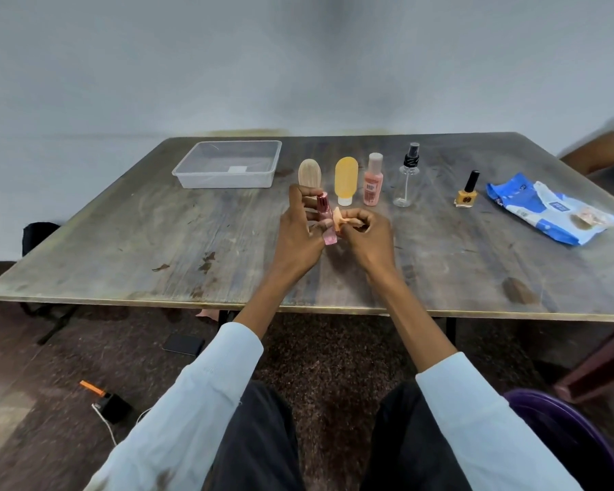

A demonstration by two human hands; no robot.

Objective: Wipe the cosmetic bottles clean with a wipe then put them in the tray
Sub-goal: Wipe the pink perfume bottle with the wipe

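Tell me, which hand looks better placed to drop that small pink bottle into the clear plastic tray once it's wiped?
Probably the left hand. It already grips the small pink bottle, and the clear plastic tray sits on its side of the table. The right hand pinches the folded peach wipe.

1. no wording, brand or number is sharp enough to read.
2. the peach bottle [372, 182], centre of the frame, bears a small white barcode-like label, illegible.
3. the blue wipes packet [543, 210], right of the frame, carries a dark blue patch with blurred print.
4. the nail polish bottle [466, 195] shows a round dark emblem, unreadable.
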